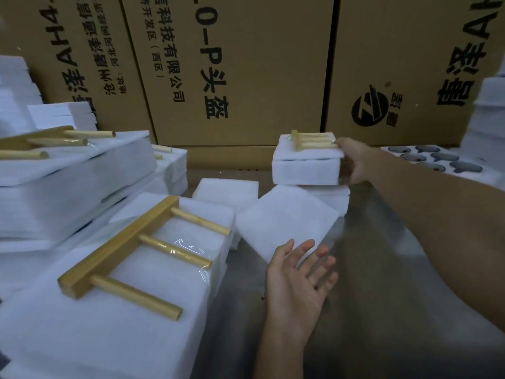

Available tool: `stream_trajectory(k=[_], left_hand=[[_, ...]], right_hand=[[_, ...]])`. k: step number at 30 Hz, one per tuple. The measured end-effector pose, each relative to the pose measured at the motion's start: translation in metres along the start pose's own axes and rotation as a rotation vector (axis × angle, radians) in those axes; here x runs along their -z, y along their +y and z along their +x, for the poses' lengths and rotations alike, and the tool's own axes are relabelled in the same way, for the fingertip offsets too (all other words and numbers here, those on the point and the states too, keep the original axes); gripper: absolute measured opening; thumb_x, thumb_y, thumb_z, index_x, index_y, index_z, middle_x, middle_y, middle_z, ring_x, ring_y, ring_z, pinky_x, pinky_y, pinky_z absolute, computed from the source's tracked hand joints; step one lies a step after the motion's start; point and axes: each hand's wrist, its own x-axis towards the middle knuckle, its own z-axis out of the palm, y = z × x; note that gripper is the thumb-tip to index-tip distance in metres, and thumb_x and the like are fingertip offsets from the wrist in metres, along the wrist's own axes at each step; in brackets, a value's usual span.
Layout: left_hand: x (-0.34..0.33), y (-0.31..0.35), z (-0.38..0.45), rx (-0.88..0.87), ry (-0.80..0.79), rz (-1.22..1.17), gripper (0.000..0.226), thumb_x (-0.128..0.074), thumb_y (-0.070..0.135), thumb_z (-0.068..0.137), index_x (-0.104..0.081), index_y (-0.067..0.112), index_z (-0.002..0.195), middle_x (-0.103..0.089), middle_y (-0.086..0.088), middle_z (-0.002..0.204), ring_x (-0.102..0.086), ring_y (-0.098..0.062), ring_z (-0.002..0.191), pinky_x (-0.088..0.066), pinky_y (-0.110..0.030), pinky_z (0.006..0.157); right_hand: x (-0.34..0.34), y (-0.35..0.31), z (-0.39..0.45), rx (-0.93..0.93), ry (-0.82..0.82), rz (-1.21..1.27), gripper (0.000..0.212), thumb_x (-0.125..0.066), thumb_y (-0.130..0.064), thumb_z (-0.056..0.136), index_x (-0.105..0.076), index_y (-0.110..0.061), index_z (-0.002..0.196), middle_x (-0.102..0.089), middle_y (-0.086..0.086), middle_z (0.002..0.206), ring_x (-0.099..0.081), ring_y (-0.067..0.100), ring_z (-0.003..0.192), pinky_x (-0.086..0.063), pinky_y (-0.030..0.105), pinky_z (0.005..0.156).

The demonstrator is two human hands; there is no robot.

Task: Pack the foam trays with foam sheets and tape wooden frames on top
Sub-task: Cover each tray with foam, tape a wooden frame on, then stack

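The right edge of a taped foam pack (307, 165), at 1 o'clock, is gripped by the right hand (355, 165). The left hand (297, 280) is held wide open over bare table (382, 296) at 5 o'clock.

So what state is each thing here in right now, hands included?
Right hand: reaching far out, fingers gripping the far packed tray's side.
Far packed tray: closed, wooden frame on top, resting on other foam.
Left hand: open, palm up, holding nothing.
Near packed tray: closed, frame taped on top.
Loose foam sheet: lying flat, uncovered.
Open tray: uncovered, dark pieces in its pockets.
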Motion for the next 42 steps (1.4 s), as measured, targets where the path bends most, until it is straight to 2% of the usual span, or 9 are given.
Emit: stream_trajectory(k=[2,4,8,15,18,22,27,35,42], left_hand=[[-0.001,0.000,-0.001,0.004,0.013,0.001,0.049,-0.061,0.039,0.086,-0.065,0.006,0.123,-0.072,-0.016,0.115,-0.073,-0.029,0.094,-0.056,-0.038,0.082],[-0.002,0.001,0.000,0.005,0.020,0.008,0.049,-0.062,0.038,0.084,-0.066,0.006,0.122,-0.072,-0.016,0.114,-0.074,-0.028,0.092,-0.055,-0.038,0.082],[-0.004,0.001,-0.002,0.003,0.040,0.021,0.045,-0.059,0.038,0.089,-0.066,0.007,0.121,-0.072,-0.015,0.114,-0.074,-0.028,0.095,-0.055,-0.039,0.081],[-0.008,0.002,-0.003,-0.012,0.034,0.085,0.041,-0.061,0.035,0.086,-0.068,0.007,0.115,-0.073,-0.014,0.109,-0.073,-0.027,0.094,-0.054,-0.038,0.081],[-0.010,0.000,-0.001,-0.034,-0.017,0.176,0.036,-0.064,0.037,0.080,-0.069,0.009,0.101,-0.073,-0.013,0.098,-0.071,-0.026,0.087,-0.054,-0.035,0.075],[-0.015,-0.007,0.000,-0.030,-0.077,0.285,0.029,-0.065,0.038,0.078,-0.076,0.012,0.084,-0.069,-0.012,0.090,-0.069,-0.025,0.077,-0.053,-0.033,0.068],[-0.014,-0.008,0.002,-0.052,-0.075,0.315,0.027,-0.066,0.037,0.078,-0.075,0.012,0.083,-0.067,-0.014,0.088,-0.068,-0.025,0.076,-0.052,-0.033,0.070],[-0.012,-0.008,0.004,-0.059,-0.046,0.324,0.028,-0.065,0.035,0.078,-0.073,0.009,0.084,-0.066,-0.015,0.086,-0.068,-0.025,0.076,-0.050,-0.035,0.074],[-0.015,-0.008,0.001,-0.048,-0.021,0.305,0.032,-0.064,0.034,0.079,-0.067,0.006,0.096,-0.067,-0.014,0.086,-0.069,-0.025,0.076,-0.050,-0.035,0.078]], right_hand=[[-0.007,0.007,0.011,0.028,0.166,-0.184,0.060,-0.038,-0.050,0.102,-0.042,-0.009,0.145,-0.044,0.014,0.147,-0.046,0.028,0.130,-0.037,0.037,0.112],[-0.012,0.008,0.015,0.103,0.283,-0.282,0.070,-0.031,-0.054,0.102,-0.028,-0.003,0.151,-0.034,0.017,0.154,-0.036,0.033,0.138,-0.029,0.041,0.116],[-0.007,0.015,0.015,0.183,0.346,-0.299,0.076,-0.030,-0.064,0.097,-0.039,-0.005,0.145,-0.048,0.016,0.142,-0.050,0.033,0.124,-0.041,0.041,0.102],[0.015,0.095,-0.010,0.308,0.478,-0.293,0.037,-0.042,-0.039,0.090,-0.056,-0.009,0.107,-0.054,0.011,0.109,-0.053,0.027,0.093,-0.039,0.033,0.069],[0.042,0.122,-0.024,0.346,0.477,-0.491,0.025,-0.054,-0.028,0.089,-0.053,-0.012,0.108,-0.049,0.012,0.115,-0.050,0.030,0.106,-0.044,0.038,0.086],[0.109,0.100,-0.030,0.517,0.671,-0.898,0.055,-0.061,-0.026,0.087,-0.042,-0.010,0.136,-0.037,0.018,0.142,-0.033,0.037,0.132,-0.036,0.046,0.105],[0.192,0.069,-0.010,0.122,0.520,-1.321,0.075,-0.057,-0.031,0.090,-0.018,-0.033,0.154,-0.011,0.016,0.161,-0.001,0.042,0.147,-0.019,0.051,0.117],[0.200,0.076,0.004,0.303,0.521,-1.439,0.058,-0.060,-0.023,0.085,-0.040,-0.032,0.139,-0.038,0.016,0.144,-0.034,0.038,0.135,-0.025,0.049,0.113],[0.157,0.093,-0.052,0.453,0.517,-1.285,0.051,-0.057,-0.025,0.089,-0.043,-0.037,0.136,-0.031,0.019,0.143,-0.038,0.042,0.130,-0.015,0.055,0.116]])
